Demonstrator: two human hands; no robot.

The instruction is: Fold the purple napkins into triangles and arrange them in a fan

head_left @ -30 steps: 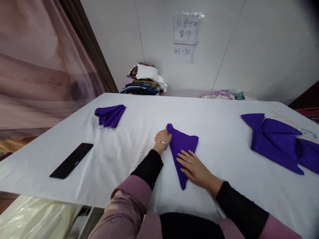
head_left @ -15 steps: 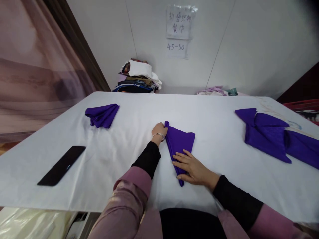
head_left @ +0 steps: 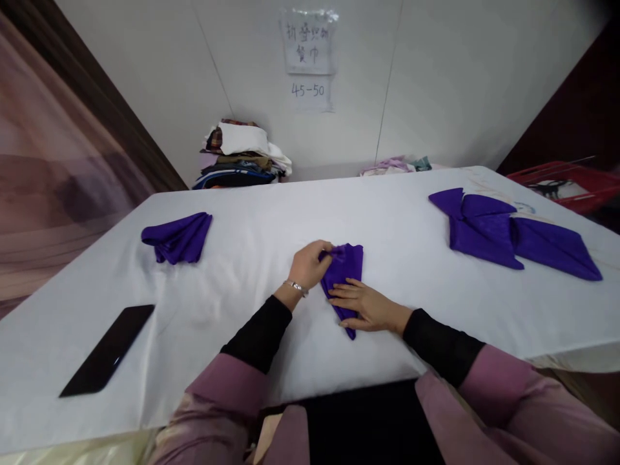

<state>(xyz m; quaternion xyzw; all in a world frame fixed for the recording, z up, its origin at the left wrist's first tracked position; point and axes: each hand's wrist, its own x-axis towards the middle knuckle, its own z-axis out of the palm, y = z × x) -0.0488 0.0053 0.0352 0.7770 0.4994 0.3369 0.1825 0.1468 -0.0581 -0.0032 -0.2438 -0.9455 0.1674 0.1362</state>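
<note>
Pinching the upper left corner of a purple napkin (head_left: 351,261), the left hand (head_left: 310,265) has its fingers curled closed on the cloth. One bracelet (head_left: 295,286) on that wrist. The right hand (head_left: 364,307) lies open and flat, palm down, fingers stretched across the napkin's lower part; it presses the cloth and grips nothing.

Napkin: folded to a narrow triangle, point toward the person, lying near the middle of the white-covered worktop (head_left: 252,258), closer to the near edge.

Count of other items on the worktop:
- One bunched purple napkin (head_left: 177,236), far left, well apart from the hands.
- One group of flat purple napkins (head_left: 484,226), far right, overlapping; at least two, exact number not clear.
- One black phone (head_left: 106,349), face down or screen dark, near the left front edge.

Beyond the far edge:
- One stack of folded clothes (head_left: 239,155) against the wall.
- One small heap of pale fabric (head_left: 392,166) to its right.
- Two paper notices (head_left: 310,48) on the wall, one above the other.
- One red basket (head_left: 566,184), off the right end.
</note>
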